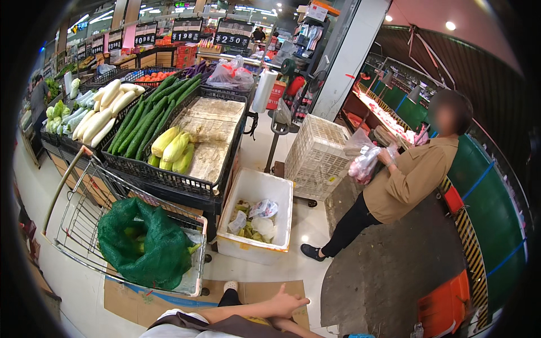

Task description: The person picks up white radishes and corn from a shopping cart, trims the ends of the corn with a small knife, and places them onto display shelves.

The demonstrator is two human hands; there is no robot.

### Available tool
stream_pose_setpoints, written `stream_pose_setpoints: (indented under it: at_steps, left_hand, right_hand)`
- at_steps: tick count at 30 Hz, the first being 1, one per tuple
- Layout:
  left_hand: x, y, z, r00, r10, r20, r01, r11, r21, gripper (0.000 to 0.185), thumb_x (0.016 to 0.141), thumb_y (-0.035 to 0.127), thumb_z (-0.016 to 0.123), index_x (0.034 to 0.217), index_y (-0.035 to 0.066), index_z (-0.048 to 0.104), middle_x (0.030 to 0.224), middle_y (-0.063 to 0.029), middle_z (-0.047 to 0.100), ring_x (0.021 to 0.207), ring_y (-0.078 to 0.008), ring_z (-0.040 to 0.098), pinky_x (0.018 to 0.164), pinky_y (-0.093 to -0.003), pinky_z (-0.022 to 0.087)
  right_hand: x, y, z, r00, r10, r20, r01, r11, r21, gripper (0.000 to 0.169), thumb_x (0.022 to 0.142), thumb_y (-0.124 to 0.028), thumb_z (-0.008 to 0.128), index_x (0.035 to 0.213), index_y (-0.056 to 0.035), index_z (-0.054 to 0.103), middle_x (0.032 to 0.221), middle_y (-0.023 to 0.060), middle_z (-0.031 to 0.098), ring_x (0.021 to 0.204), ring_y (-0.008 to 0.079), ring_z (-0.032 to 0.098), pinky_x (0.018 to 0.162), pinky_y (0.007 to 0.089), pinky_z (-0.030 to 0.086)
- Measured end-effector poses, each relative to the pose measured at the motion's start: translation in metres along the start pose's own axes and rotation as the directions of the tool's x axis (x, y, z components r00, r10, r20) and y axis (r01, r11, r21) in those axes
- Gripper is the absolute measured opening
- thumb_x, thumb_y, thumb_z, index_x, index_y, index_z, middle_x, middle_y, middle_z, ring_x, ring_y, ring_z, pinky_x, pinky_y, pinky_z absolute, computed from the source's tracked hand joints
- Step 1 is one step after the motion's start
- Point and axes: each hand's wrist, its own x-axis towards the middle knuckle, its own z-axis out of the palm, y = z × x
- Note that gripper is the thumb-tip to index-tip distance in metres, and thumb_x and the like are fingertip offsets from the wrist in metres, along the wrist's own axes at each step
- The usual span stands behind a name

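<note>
One bare hand of mine [287, 301] shows at the bottom centre, its forearm coming in from the left, so I take it as my left hand. It is empty, with the index finger and thumb apart. A second forearm lies just below it; the hand at its end is out of view. Ahead stands a white foam box [288, 219] with husks and crumpled plastic inside. To the left a metal shopping cart [55, 198] carries a green mesh sack [162, 249]. Beyond are corn cobs in husks [175, 145] and cucumbers [146, 122] in black crates.
A person [410, 177] stands at the right with a filled plastic bag [365, 162]. White stacked crates [315, 156] on wheels stand past the foam box. Flattened cardboard [127, 300] lies on the floor, and an orange bin [446, 302] is at the lower right.
</note>
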Motion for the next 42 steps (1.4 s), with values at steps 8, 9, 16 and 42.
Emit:
stream_pose_setpoints:
  at_steps: [8, 9, 16, 42]
  left_hand:
    - [0.051, -0.104, -0.056, 1.000, 0.003, 0.009, -0.001, 0.953, -0.303, 0.073, 0.060, 0.018, 0.072, 0.123, 0.021, 0.035, 0.114, -0.0091, 0.053, 0.108, -0.0316, 0.051, 0.089, -0.0639, 0.022]
    - [0.052, -0.114, -0.064, 1.000, 0.014, 0.016, -0.007, 0.929, -0.371, 0.074, 0.060, 0.018, 0.072, 0.123, 0.021, 0.035, 0.114, -0.0089, 0.053, 0.109, -0.0317, 0.049, 0.088, -0.0639, 0.022]
    - [0.079, -0.198, -0.097, 0.978, 0.068, -0.198, -0.184, 0.733, -0.655, 0.063, 0.066, 0.008, 0.065, 0.121, 0.016, 0.034, 0.106, -0.0073, 0.053, 0.080, -0.0184, 0.057, 0.068, -0.0305, 0.047]
    - [0.091, -0.358, -0.077, 0.938, -0.068, 0.339, 0.345, 0.094, -0.934, 0.061, 0.088, 0.046, 0.042, 0.132, 0.004, 0.036, 0.131, -0.0084, 0.042, 0.112, -0.0197, 0.043, 0.096, -0.0328, 0.034]
  right_hand:
    - [0.109, -0.019, -0.073, 0.999, 0.021, 0.050, -0.018, 0.998, -0.067, 0.020, 0.085, -0.018, 0.048, 0.096, -0.0018, 0.053, 0.087, 0.0163, 0.055, 0.081, 0.0281, 0.053, 0.072, 0.0357, 0.042]
    - [0.125, -0.022, -0.079, 0.998, 0.026, 0.064, -0.022, 0.998, -0.064, 0.021, 0.085, -0.018, 0.048, 0.097, -0.0018, 0.053, 0.088, 0.0162, 0.055, 0.081, 0.0279, 0.053, 0.072, 0.0355, 0.042]
    - [0.190, -0.026, -0.100, 0.972, 0.066, 0.225, -0.050, 0.996, -0.075, 0.024, 0.085, -0.019, 0.047, 0.101, -0.0023, 0.053, 0.093, 0.0156, 0.056, 0.085, 0.0262, 0.053, 0.075, 0.0346, 0.041]
    - [0.365, -0.056, -0.251, 0.680, 0.103, 0.726, 0.080, 0.974, -0.213, 0.038, 0.087, -0.023, 0.044, 0.120, -0.0041, 0.047, 0.110, 0.0163, 0.057, 0.099, 0.0240, 0.054, 0.083, 0.0333, 0.042]
